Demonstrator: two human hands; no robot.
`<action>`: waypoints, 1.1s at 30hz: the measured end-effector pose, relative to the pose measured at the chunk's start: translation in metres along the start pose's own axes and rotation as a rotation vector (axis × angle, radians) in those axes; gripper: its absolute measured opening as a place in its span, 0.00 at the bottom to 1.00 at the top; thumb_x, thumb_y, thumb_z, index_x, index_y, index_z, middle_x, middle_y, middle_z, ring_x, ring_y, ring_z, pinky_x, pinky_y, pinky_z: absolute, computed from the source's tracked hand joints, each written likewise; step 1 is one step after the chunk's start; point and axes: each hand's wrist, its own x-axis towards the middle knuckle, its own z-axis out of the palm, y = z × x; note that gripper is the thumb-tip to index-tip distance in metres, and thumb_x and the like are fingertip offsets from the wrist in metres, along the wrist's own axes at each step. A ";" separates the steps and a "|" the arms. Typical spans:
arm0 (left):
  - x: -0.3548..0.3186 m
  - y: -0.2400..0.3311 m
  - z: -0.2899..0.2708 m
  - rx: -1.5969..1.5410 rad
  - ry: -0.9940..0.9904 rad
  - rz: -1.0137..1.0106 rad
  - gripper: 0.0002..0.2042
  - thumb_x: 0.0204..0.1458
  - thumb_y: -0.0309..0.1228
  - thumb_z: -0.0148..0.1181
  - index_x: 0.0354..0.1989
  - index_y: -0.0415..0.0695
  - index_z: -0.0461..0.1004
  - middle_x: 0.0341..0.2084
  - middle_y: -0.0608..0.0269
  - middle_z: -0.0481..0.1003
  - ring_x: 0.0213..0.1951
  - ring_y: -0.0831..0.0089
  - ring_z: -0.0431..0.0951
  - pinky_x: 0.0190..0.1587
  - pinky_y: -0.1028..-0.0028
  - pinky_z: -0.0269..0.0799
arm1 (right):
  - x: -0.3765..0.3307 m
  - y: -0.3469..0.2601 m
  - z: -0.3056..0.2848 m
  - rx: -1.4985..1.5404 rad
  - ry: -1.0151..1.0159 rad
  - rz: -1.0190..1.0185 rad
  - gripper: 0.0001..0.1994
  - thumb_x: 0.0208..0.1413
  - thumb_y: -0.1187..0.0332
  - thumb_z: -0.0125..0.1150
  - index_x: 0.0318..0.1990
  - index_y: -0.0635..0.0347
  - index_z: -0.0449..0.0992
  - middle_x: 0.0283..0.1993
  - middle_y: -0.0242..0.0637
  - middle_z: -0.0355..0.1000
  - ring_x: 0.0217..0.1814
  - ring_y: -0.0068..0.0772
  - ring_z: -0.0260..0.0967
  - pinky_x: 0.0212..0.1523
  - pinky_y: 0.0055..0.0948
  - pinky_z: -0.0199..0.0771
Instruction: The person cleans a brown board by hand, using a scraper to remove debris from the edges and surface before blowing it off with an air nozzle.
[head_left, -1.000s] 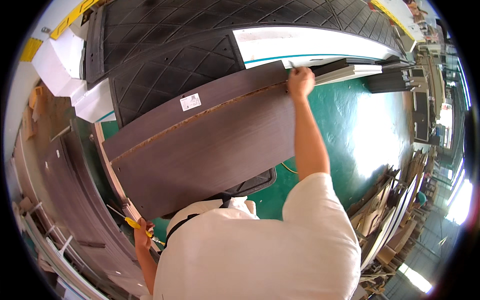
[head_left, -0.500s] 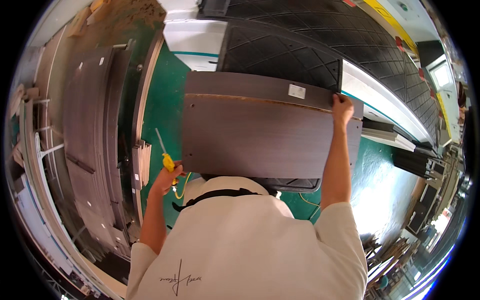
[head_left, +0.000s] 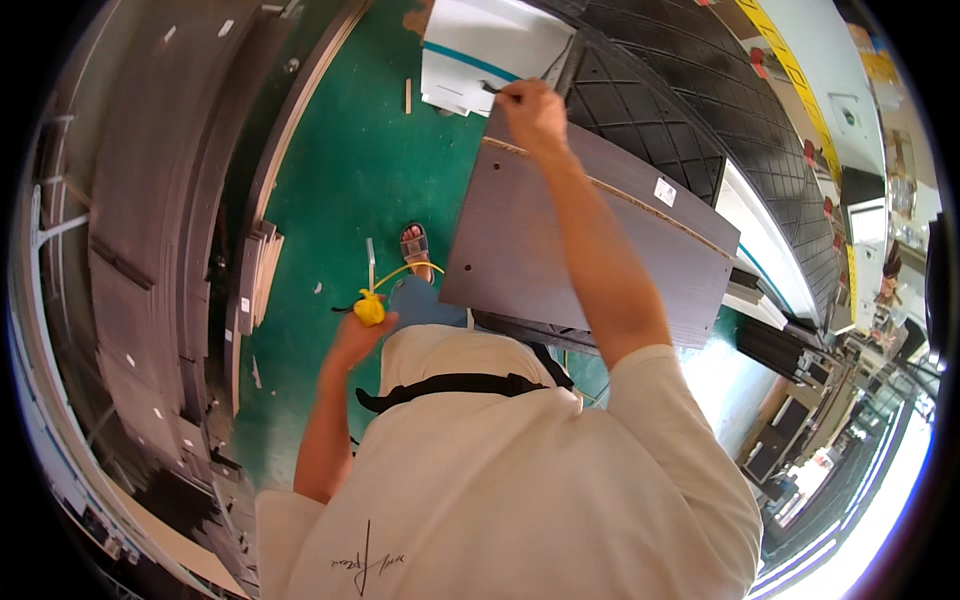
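My left hand (head_left: 362,335) is wrapped round a yellow air blow gun (head_left: 369,308), whose thin metal nozzle points away from me. A yellow hose (head_left: 408,266) curves beside it. Stretched across the brown wood-grain panel (head_left: 590,255), my right hand (head_left: 535,112) is at its far left corner with fingers curled. A small dark piece (head_left: 490,88) shows at those fingertips, against the white box; whether I grip it cannot be made out. Behind the wide panel lies a narrower brown board (head_left: 625,180) with a white label (head_left: 665,192); a raw chipboard edge shows between them.
A white box with a teal stripe (head_left: 470,55) stands beyond the panel's far left corner. Black ribbed surfaces (head_left: 640,110) extend behind. Stacked brown panels (head_left: 150,200) line the left side, with short wood strips (head_left: 262,270) beside them. My sandalled foot (head_left: 415,245) is on the green floor (head_left: 340,170).
My right hand has gone from the panel's far right to its far left corner. The view has turned, so the panel appears further right and tilted. The blow gun stays in my left hand.
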 end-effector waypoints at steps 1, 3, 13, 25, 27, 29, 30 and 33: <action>-0.003 -0.011 -0.010 -0.004 0.028 -0.032 0.25 0.59 0.36 0.69 0.62 0.39 0.72 0.36 0.67 0.78 0.34 0.79 0.77 0.39 0.73 0.75 | -0.001 -0.002 -0.013 -0.007 -0.072 0.028 0.07 0.56 0.65 0.69 0.37 0.57 0.85 0.38 0.40 0.76 0.41 0.48 0.76 0.44 0.44 0.76; -0.004 -0.053 -0.033 -0.068 0.050 -0.135 0.24 0.58 0.36 0.69 0.60 0.39 0.73 0.35 0.68 0.78 0.34 0.78 0.78 0.39 0.73 0.76 | -0.021 0.003 -0.017 0.011 -0.141 -0.182 0.06 0.56 0.66 0.69 0.36 0.57 0.84 0.36 0.39 0.75 0.41 0.48 0.75 0.42 0.44 0.75; 0.015 -0.088 -0.071 -0.129 0.063 -0.234 0.23 0.56 0.38 0.71 0.55 0.37 0.75 0.34 0.66 0.77 0.33 0.77 0.79 0.35 0.74 0.76 | -0.182 -0.067 -0.043 0.122 -0.474 -0.254 0.01 0.53 0.71 0.68 0.33 0.55 0.82 0.33 0.39 0.72 0.39 0.46 0.73 0.40 0.42 0.76; 0.051 -0.038 -0.055 -0.047 -0.029 -0.092 0.28 0.59 0.34 0.67 0.65 0.38 0.69 0.35 0.67 0.77 0.34 0.78 0.77 0.38 0.75 0.75 | -0.226 -0.077 -0.030 0.167 -0.298 -0.326 0.07 0.46 0.78 0.65 0.33 0.55 0.81 0.34 0.36 0.72 0.38 0.45 0.72 0.38 0.42 0.77; 0.054 -0.037 -0.053 -0.028 0.010 -0.077 0.30 0.59 0.34 0.67 0.68 0.40 0.66 0.35 0.68 0.77 0.34 0.78 0.77 0.39 0.76 0.74 | -0.288 -0.094 -0.034 0.198 -0.469 -0.299 0.07 0.45 0.78 0.67 0.34 0.57 0.81 0.34 0.38 0.71 0.38 0.45 0.72 0.37 0.42 0.76; 0.061 -0.038 -0.056 -0.021 0.045 -0.054 0.31 0.59 0.34 0.67 0.70 0.42 0.65 0.35 0.69 0.77 0.34 0.78 0.77 0.40 0.76 0.74 | -0.295 -0.101 -0.037 0.261 -0.476 -0.148 0.07 0.47 0.76 0.66 0.35 0.57 0.80 0.33 0.38 0.69 0.41 0.45 0.71 0.39 0.42 0.76; 0.065 -0.042 -0.058 -0.027 0.058 -0.042 0.31 0.59 0.34 0.67 0.70 0.43 0.65 0.35 0.69 0.76 0.35 0.78 0.77 0.40 0.75 0.74 | -0.297 -0.103 -0.039 0.292 -0.477 -0.071 0.06 0.47 0.75 0.66 0.35 0.57 0.80 0.33 0.38 0.68 0.42 0.45 0.70 0.40 0.42 0.76; 0.068 -0.010 -0.056 -0.025 0.072 -0.059 0.31 0.60 0.34 0.67 0.71 0.45 0.65 0.36 0.70 0.76 0.36 0.79 0.76 0.41 0.75 0.74 | -0.267 -0.113 -0.035 0.298 -0.188 0.060 0.05 0.49 0.76 0.67 0.33 0.57 0.78 0.33 0.39 0.68 0.40 0.45 0.71 0.37 0.42 0.75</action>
